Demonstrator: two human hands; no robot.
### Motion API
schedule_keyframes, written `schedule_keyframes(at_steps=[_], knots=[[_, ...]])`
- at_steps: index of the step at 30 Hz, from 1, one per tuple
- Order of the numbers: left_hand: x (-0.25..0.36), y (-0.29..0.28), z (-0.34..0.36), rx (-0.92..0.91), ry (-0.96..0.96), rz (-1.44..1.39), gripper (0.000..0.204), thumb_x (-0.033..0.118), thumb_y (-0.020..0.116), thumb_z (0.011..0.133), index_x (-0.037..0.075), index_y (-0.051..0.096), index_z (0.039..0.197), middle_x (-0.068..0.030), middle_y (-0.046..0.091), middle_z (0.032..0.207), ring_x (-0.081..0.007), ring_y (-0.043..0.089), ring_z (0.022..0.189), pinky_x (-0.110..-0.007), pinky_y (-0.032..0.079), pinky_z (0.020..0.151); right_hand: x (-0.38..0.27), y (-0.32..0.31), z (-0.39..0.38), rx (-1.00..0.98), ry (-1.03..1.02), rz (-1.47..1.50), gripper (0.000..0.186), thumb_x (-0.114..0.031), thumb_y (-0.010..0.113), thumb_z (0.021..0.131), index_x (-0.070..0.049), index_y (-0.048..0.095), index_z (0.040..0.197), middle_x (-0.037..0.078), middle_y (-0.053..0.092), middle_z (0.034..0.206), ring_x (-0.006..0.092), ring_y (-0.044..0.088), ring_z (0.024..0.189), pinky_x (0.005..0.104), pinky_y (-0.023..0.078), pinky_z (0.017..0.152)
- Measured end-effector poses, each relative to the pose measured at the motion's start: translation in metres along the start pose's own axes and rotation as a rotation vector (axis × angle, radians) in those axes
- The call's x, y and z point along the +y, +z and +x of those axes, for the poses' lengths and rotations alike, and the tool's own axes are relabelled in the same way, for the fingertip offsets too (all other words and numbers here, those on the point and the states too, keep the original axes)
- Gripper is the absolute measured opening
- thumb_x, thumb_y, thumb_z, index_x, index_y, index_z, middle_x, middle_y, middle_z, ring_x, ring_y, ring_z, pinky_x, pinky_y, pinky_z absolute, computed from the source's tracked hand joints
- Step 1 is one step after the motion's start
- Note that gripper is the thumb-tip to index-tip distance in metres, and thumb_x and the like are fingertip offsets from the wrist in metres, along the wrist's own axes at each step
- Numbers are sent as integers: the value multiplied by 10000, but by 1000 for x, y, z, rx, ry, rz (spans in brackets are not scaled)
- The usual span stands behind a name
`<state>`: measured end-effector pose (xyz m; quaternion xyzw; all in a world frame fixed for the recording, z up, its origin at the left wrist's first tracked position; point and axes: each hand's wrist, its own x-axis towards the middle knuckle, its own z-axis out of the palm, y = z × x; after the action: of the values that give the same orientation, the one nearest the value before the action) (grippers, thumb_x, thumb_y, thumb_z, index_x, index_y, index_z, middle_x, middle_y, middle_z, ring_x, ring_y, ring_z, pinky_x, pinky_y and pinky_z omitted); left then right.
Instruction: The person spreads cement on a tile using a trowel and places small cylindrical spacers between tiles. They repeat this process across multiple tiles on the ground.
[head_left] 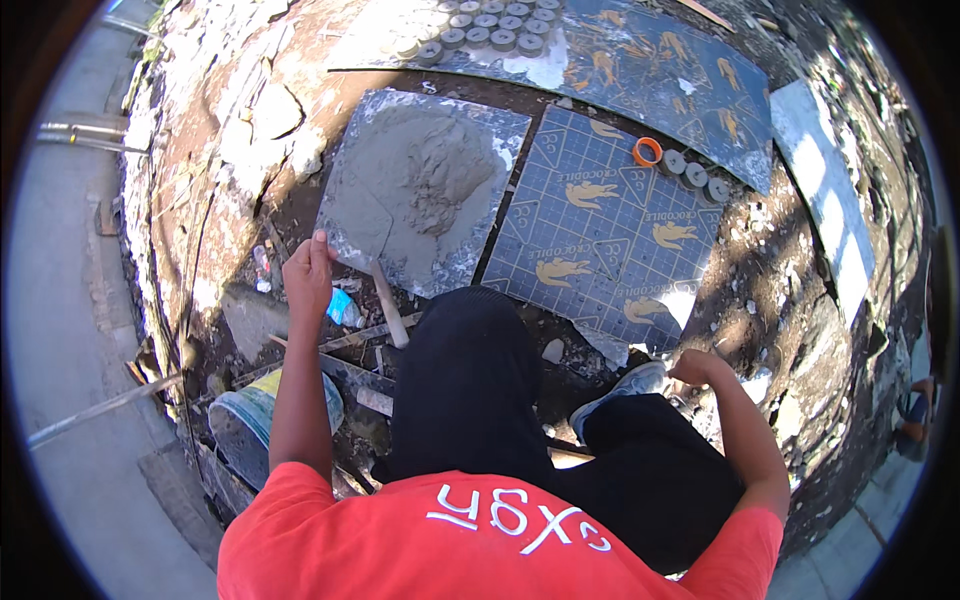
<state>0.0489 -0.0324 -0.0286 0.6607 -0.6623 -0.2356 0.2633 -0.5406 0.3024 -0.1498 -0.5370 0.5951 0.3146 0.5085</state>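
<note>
L hand (pixel 309 272) on board (pixel 512 128), R hand (pixel 697 368) by shoe (pixel 640 379), grips unclear; handle (pixel 389 303) pts lengthwise twd wearer.

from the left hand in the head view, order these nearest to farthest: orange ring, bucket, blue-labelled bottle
From the left hand:
1. Blue-labelled bottle: just below, slightly right.
2. Bucket: lower down, left of the legs.
3. Orange ring: well off right, higher up.
</note>
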Motion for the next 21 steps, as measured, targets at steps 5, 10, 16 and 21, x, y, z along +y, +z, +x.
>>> schedule_keyframes(at_steps=[5,10,16,21], knots=[[-95,-13,-52,144,-175,54,390,365,575,1020,-4,703,1019,-180,717,847,-310,695,798,-400,518,745,-42,-80,23,93,9,56,550,-504,553,963,-6,770,884,235,735,942,404,691,894,460,521,879],[-133,71,-88,-192,-576,-41,734,559,643,931,-84,568,1278,-250,700,1104,-349,689,1021,-442,530,864,-71,-124,32,149,3,45,464,-448,611,920,-52,776,743,210,714,807,363,682,790,442,526,802],[-122,112,-68,-397,-1012,-748,586,578,626,943,42,625,1180,-72,632,807,-196,630,682,-359,534,627,-86,-129,30,202,-23,157,428,-441,614,906,-50,774,838,216,705,821,349,664,791,457,521,751],[-113,77,-56,-350,-592,-487,333,308,673,938,14,589,1068,-57,622,765,-136,614,609,-334,511,578,-73,-112,19,193,6,241,440,-436,606,936,-23,751,975,222,722,925,375,671,887,431,522,825]])
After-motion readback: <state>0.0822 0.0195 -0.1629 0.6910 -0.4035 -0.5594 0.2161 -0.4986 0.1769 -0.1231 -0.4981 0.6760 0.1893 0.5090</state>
